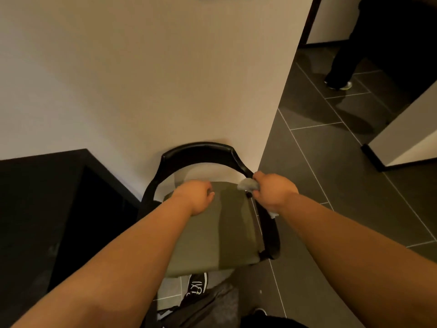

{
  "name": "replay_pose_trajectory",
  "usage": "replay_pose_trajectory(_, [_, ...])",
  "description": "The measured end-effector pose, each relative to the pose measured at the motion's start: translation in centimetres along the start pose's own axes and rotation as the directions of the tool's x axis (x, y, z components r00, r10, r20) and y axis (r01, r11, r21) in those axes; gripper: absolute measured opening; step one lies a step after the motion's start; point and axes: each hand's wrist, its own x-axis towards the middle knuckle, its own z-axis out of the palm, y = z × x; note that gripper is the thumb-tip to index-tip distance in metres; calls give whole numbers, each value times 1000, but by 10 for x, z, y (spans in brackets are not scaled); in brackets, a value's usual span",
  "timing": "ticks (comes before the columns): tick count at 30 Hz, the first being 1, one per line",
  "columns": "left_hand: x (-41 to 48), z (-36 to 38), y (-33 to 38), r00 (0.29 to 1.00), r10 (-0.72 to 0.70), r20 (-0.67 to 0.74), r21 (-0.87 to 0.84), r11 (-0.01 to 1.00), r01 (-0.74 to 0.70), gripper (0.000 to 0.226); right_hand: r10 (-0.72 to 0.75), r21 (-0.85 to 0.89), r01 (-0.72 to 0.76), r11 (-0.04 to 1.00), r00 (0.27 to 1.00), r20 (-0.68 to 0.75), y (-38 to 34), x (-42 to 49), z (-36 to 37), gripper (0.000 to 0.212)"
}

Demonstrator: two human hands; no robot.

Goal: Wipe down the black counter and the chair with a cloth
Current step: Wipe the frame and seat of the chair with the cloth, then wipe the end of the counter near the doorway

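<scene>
**Cloth on the chair's right arm rail**

The chair [201, 151] stands in the middle of the frame, its curved black back against the pale wall [142, 79]. The black worktop [35, 185] fills the lower left, just beside it.

The right hand [272, 192] is closed around a bunched grey cloth [247, 184] and presses it to the black rail at the right centre, where the back sweeps down into the arm. A loose corner of the cloth hangs out below the wrist.

The left hand [194, 197] lies on the rear left of the olive seat cushion [220, 233] with its fingers bent down. Whether it grips the cushion or only leans on it cannot be told.

The cloth looks light and limp, so it is best kept wadded in the palm and wrapped partly round the rail. The rail looks stiff, smooth and glossy, so the cloth should glide along it easily. The cushion looks soft and will likely give under pressure. The chair seems light enough to shift on the tiled floor [331, 185], so a steadying hand on the seat or the far rail makes sense.
</scene>
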Motion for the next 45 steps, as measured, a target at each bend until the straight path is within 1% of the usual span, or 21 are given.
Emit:
replay_pose_trajectory(3, [-27, 14, 20, 999, -39, -9, -25, 999, 38, 39, -69, -15, 68, 998, 997, -42, 6, -16, 0, 34])
replay_pose_trajectory(7, [-62, 24, 38, 995, -74, -65, -78, 995, 68, 36, -133, -45, 130, 991, 989, -64, 7, -29, -2, 38])
replay_pose_trajectory(14, [-126, 22, 31, 974, -196, -116, -119, 976, 183, 35, -273, -74, 268, 960, 960, -65, -25, -49, -2, 39])
replay_pose_trajectory(19, [-177, 22, 9, 935, -316, -162, -166, 943, 290, 36, -380, -102, 371, 923, 922, -77, -68, -63, 1, 37])
replay_pose_trajectory(22, [-211, 24, -4, 905, -380, -191, -193, 919, 345, 29, -439, -115, 429, 896, 894, -87, -98, -74, 3, 33])
replay_pose_trajectory(26, [-268, 32, -21, 863, -464, -198, -258, 874, 411, 23, -511, -114, 502, 857, 857, -71, -144, -97, 9, 37])
replay_pose_trajectory(30, [-339, 56, -47, 834, -514, -198, -312, 840, 444, 22, -569, -154, 558, 816, 822, -37, -198, -135, 28, 38])
replay_pose_trajectory(33, [-406, 90, -74, 817, -550, -175, -279, 823, 495, 27, -638, -170, 629, 759, 770, 1, -242, -173, 51, 39])
replay_pose_trajectory(35, [-457, 114, -89, 788, -597, -148, -254, 793, 553, 32, -686, -179, 681, 710, 726, 43, -274, -202, 67, 37])
replay_pose_trajectory(37, [-511, 137, -102, 740, -659, -134, -275, 743, 611, 35, -735, -182, 732, 656, 675, 69, -306, -234, 84, 34])
replay_pose_trajectory(41, [-618, 185, -108, 612, -784, -105, -361, 604, 711, 36, -807, -185, 808, 559, 582, 100, -371, -301, 116, 29])
replay_pose_trajectory(45, [-716, 234, -96, 476, -877, -60, -434, 453, 779, 40, -864, -200, 870, 451, 482, 146, -428, -376, 147, 24])
